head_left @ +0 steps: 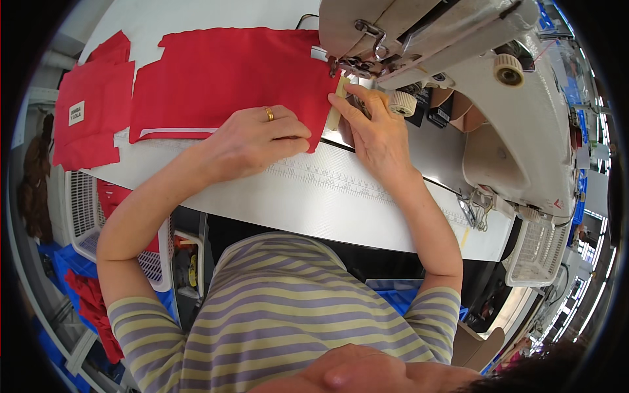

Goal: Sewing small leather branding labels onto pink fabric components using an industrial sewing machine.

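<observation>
A large red fabric piece (229, 78) lies flat on the sewing table, its right edge under the presser foot area of the sewing machine (419, 39). My left hand (259, 141), with a gold ring, is closed at the near right corner of this fabric, fingers pinched on its edge. My right hand (379, 131) rests by the fabric's right edge, its fingers stretched out beside a pale yellow strip (334, 118) below the needle area. Its thumb is partly hidden. A white stripe (177, 133) runs along the fabric's near left edge.
Another red fabric piece (98, 98) with a white label hangs partly over the table's left end. Ruler marks (354, 183) run along the table's near side. White baskets (85, 223) stand below left, one holding red cloth; another white basket (538, 252) is at right.
</observation>
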Motion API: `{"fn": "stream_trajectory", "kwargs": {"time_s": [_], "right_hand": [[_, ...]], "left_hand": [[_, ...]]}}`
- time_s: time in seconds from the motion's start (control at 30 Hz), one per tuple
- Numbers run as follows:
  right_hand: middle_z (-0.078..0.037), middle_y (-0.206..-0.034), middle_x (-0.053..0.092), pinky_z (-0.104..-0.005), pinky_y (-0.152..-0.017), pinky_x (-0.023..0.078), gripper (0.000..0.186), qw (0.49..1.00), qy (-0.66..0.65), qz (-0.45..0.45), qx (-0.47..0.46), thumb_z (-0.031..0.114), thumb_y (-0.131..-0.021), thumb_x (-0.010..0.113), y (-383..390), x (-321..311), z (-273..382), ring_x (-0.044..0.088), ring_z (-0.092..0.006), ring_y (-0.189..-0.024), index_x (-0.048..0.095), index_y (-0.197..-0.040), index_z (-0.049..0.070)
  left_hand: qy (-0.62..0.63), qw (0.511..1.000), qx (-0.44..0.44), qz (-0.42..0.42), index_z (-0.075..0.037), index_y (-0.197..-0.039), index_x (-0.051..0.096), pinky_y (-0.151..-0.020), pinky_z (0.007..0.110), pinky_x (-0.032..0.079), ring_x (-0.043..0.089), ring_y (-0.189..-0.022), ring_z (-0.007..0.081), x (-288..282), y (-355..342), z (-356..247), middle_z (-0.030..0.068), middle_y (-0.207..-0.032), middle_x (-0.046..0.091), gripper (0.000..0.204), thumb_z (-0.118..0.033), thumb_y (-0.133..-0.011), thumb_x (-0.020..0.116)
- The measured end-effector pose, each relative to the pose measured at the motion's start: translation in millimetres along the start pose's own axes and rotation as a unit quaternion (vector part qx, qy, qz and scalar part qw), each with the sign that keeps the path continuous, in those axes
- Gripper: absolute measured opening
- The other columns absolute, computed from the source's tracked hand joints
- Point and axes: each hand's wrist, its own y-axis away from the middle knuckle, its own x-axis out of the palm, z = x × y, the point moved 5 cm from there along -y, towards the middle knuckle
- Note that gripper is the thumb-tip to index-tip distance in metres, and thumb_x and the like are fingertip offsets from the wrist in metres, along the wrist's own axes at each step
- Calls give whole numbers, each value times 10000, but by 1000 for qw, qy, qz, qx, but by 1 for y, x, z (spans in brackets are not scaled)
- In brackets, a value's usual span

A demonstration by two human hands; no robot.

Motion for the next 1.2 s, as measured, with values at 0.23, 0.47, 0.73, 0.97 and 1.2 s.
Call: {"fn": "stream_trajectory", "kwargs": {"time_s": [0.23,0.47,0.73,0.97,1.2], "right_hand": [[-110,-1149,595,-366,-722,531,443,1000,-13,3,-6,-21,-744,638,0,-1,-1,609,-278,-927,662,-1156,140],[-74,-1085,634,-385,-788,460,386,999,-39,-7,-17,19,-686,688,0,0,1,580,-279,-935,686,-1055,133],[-68,-1124,608,-349,-654,547,324,1000,-18,17,2,32,-778,660,-4,1,0,603,-271,-920,682,-1081,146],[-91,-1148,594,-346,-618,555,345,997,31,25,67,94,-875,601,-6,7,-13,630,-274,-891,615,-1198,213],[-113,-1120,603,-370,-654,543,367,994,79,52,49,108,-866,612,-8,10,-14,638,-284,-892,584,-1214,223]], "left_hand": [[-1,1000,2,-13,-29,-859,659,-645,314,550,638,-826,232,4,-13,19,66,-934,652,217,-11,-650,713],[-22,999,-3,-23,-51,-846,655,-633,300,554,623,-863,189,4,-26,36,3,-890,623,152,-33,-696,671],[-65,997,15,-36,-63,-882,667,-657,301,560,623,-883,190,9,-34,59,-15,-914,625,179,-51,-705,687],[-85,996,-11,-21,-73,-946,702,-771,306,550,633,-919,203,6,-44,67,-9,-959,658,202,-87,-746,680],[-62,998,-29,-1,-71,-983,715,-821,307,546,636,-990,192,4,-39,70,10,-1030,691,228,-68,-759,675]]}}
